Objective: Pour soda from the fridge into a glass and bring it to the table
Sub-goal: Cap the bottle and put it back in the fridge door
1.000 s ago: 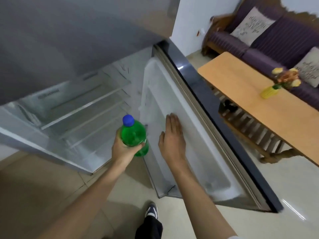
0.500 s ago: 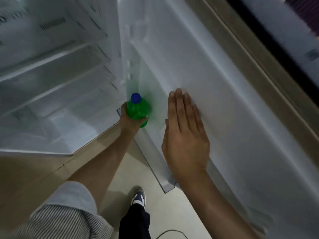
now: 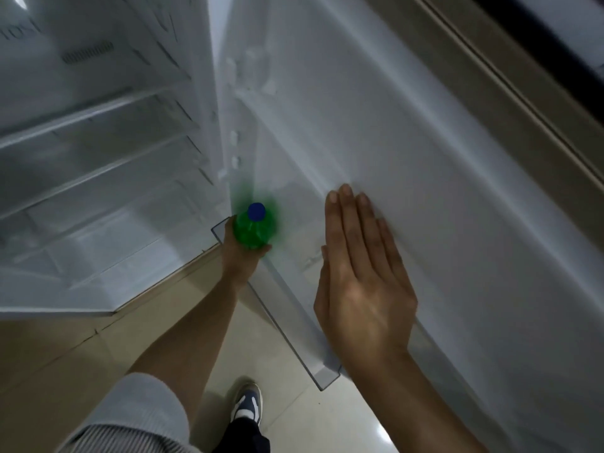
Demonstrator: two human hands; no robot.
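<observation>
A green soda bottle with a blue cap is gripped around its body by my left hand, low at the hinge end of the clear door bin. It stands upright, seen from above. My right hand lies flat with fingers together against the white inner face of the open fridge door and holds nothing. No glass and no table are in view.
The fridge interior at left shows bare white shelves. The door's dark outer edge runs along the upper right. Pale tiled floor lies below, with my shoe on it.
The view has dropped closer into the fridge door, and the table and sofa have left the frame. My left hand has lowered the bottle to the door bin; my right hand stays flat on the door.
</observation>
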